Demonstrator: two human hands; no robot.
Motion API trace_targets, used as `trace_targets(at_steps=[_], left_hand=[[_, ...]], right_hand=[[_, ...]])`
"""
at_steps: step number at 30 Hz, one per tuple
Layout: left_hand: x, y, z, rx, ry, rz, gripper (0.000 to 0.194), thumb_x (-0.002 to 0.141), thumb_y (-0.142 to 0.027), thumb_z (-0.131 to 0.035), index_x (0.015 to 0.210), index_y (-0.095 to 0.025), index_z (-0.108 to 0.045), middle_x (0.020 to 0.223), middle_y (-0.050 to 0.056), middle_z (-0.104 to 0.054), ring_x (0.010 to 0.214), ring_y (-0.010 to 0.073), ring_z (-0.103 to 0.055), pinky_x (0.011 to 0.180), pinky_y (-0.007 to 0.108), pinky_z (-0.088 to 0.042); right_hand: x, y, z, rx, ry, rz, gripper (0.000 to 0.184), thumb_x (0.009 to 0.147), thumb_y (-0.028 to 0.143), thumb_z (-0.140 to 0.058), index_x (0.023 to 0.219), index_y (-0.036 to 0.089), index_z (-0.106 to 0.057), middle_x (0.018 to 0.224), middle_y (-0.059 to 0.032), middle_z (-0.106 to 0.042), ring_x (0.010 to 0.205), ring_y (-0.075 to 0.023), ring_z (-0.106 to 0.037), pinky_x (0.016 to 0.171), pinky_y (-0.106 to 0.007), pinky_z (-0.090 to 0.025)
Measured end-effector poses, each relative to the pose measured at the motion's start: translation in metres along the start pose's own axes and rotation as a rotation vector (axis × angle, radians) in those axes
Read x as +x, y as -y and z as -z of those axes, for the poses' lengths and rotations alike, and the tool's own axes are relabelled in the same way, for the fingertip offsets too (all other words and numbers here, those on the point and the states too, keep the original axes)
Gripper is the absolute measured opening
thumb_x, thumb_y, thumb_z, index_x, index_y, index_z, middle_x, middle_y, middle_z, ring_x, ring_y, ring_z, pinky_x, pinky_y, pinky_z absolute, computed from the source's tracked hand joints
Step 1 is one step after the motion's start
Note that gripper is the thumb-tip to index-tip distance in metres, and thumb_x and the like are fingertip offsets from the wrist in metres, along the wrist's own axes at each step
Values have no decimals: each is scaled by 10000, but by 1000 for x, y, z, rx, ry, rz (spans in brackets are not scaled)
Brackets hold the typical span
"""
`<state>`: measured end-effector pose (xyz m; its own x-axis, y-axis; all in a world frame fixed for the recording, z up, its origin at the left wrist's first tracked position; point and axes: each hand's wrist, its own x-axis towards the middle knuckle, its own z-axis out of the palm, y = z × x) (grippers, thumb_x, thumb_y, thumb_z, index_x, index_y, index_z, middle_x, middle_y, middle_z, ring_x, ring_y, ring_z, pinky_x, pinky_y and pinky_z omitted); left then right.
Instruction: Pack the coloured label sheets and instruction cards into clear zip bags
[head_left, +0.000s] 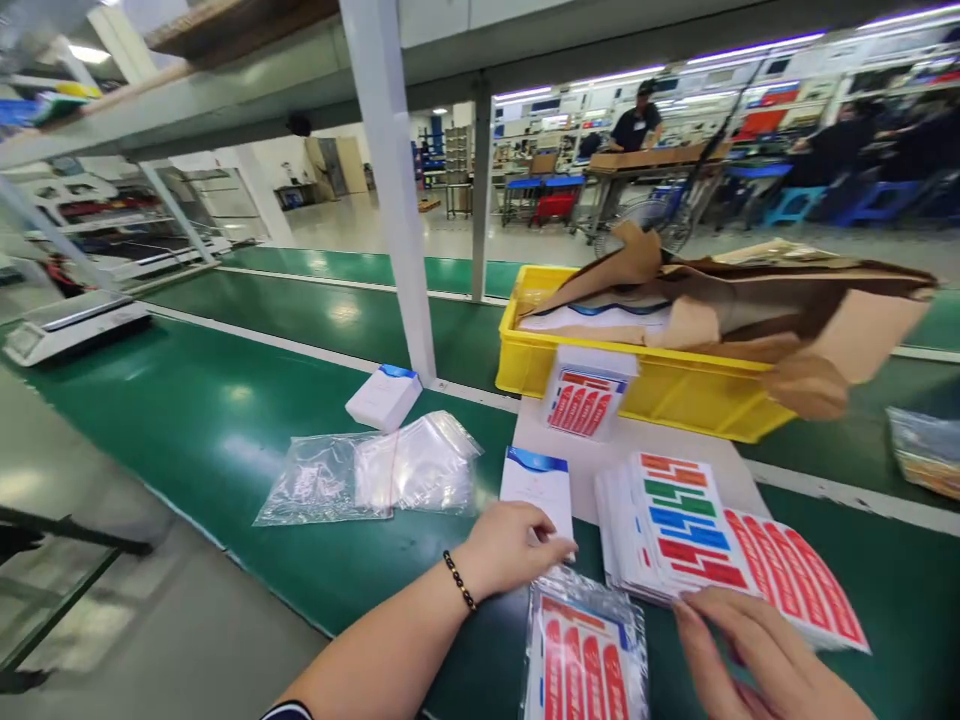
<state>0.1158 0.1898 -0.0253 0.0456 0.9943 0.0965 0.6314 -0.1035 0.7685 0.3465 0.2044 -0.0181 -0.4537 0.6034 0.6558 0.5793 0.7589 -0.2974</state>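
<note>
My left hand [514, 545] has its fingers curled and its thumb over the near end of a white booklet [537, 482] with a blue top band. My right hand [765, 655] has thumb and index finger together at the near edge of the top sticker sheet [686, 525], printed in orange, green, blue and red, on a stack. Fanned out to its right are red sticker sheets [806, 580]. Between my hands, a clear plastic bag [585, 655] with a red sticker sheet inside lies on the green bench.
Clear empty bags [375, 475] and a stack of white booklets [384, 397] lie to the left. Behind stands a yellow crate [675, 390] with torn brown paper; a sticker pack [589, 392] leans on it. A white post [397, 200] rises from the bench [225, 400]. A person [636, 125] stands far back.
</note>
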Motion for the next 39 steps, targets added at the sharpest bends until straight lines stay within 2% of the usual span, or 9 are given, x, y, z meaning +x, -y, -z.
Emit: trace_targets(at_steps=[3, 6, 10, 16, 25, 28, 32, 35, 39], left_hand=[[-3, -4, 1, -76, -187, -40, 313, 816, -334, -423, 626, -152, -593, 570, -5, -543, 538, 94, -458, 538, 204, -347], [-5, -4, 1, -152, -271, -99, 324, 833, -306, -395, 606, -147, -562, 557, -8, -505, 536, 90, -438, 539, 203, -343], [-5, -2, -1, -162, -283, -145, 309, 834, -285, -391, 616, -147, -560, 574, 0, -518, 557, 95, -454, 565, 209, -353], [-8, -3, -1, -197, -262, -178, 272, 832, -267, -395, 653, -149, -563, 610, 9, -530, 598, 103, -474, 591, 218, -370], [-19, -16, -7, -209, -302, -307, 248, 849, -258, -349, 896, -141, -563, 818, 68, -585, 779, 144, -534, 730, 274, -437], [-46, -34, -12, -65, -186, -367, 296, 845, -263, -353, 1076, -147, -497, 1045, 102, -558, 1009, 180, -488, 900, 333, -378], [-85, -46, -28, 258, 239, -441, 606, 794, -476, -401, 1309, -181, -280, 1363, 123, -308, 1270, 293, -211, 1030, 492, -166], [-97, -43, -41, 426, 511, -425, 803, 700, -653, -402, 1355, -259, -156, 1434, 97, -124, 1288, 379, -13, 986, 608, -69], [-96, -40, -50, 489, 560, -400, 831, 656, -725, -365, 1347, -310, -165, 1440, 85, -82, 1271, 416, 46, 953, 646, -22]], right_hand=[[-8, 35, -5, -96, 155, 144, 264, 763, 281, -529, 1010, 191, -556, 1049, -117, -577, 957, -222, -547, 785, -334, -443], [-25, 62, -34, -234, 335, 233, 542, 728, 480, -523, 1165, 160, -500, 1249, -164, -452, 1133, -334, -413, 862, -466, -373], [-51, 66, -69, -311, 469, 185, 820, 665, 689, -415, 1268, 132, -414, 1300, -200, -388, 1190, -416, -297, 886, -594, -249], [-64, 62, -72, -299, 638, 16, 834, 677, 666, -426, 1337, 173, -298, 1390, -162, -239, 1266, -399, -119, 956, -603, -104], [-58, 69, -67, -155, 646, -183, 697, 746, 586, -423, 1315, 191, -342, 1383, -155, -262, 1270, -378, -134, 966, -602, -138], [-46, 50, -41, 73, 457, -286, 449, 870, 356, -304, 1259, 153, -397, 1291, -132, -422, 1201, -243, -366, 959, -438, -330], [-21, 25, 4, 200, 43, -343, 238, 862, 245, -353, 992, 187, -544, 964, -73, -615, 912, -180, -576, 793, -322, -472], [-4, 22, 15, 179, -44, -148, 170, 825, 187, -413, 913, 193, -558, 860, -52, -625, 817, -169, -596, 722, -298, -493], [8, 24, -2, 186, -32, 111, 164, 797, 134, -429, 889, 190, -552, 794, -42, -631, 741, -149, -604, 662, -277, -502]])
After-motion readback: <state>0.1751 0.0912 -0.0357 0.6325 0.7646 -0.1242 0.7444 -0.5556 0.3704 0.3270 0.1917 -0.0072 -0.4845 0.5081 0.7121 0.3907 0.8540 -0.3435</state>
